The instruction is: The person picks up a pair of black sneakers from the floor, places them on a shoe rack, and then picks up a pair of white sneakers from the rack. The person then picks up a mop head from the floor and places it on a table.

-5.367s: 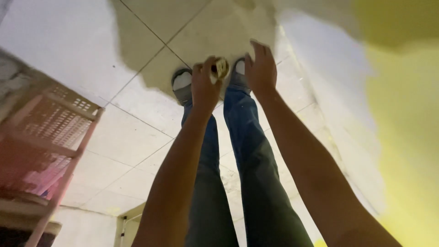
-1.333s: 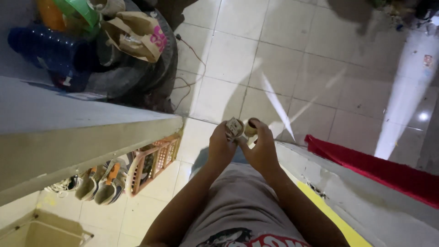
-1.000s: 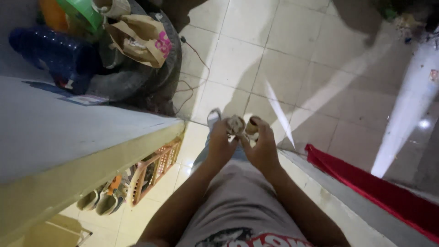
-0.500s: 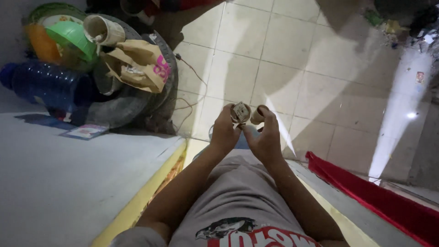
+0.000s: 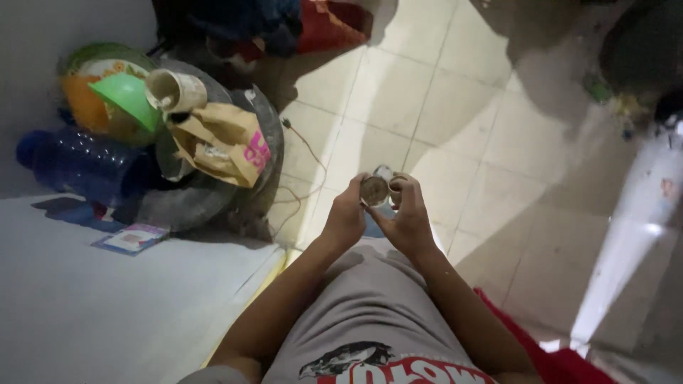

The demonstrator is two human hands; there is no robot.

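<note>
My left hand (image 5: 346,217) and my right hand (image 5: 409,217) meet in front of my body, both closed around a small round tan object (image 5: 374,190) with a paler piece behind it. The fingertips of both hands pinch it from either side. I cannot tell exactly what the object is. Below the hands lies my grey shirt (image 5: 370,313), with the tiled floor (image 5: 455,107) beyond.
At the left, a round metal basin (image 5: 260,135) holds a brown paper bag (image 5: 220,142), a green bowl (image 5: 124,96), a white cup (image 5: 174,89) and a blue water bottle (image 5: 67,163). A pale counter (image 5: 92,313) is at lower left. Red cloth (image 5: 562,359) lies at lower right.
The view has swung from my legs and a shoe rack toward the basin and counter. Both hands have stayed together on the small round object throughout.
</note>
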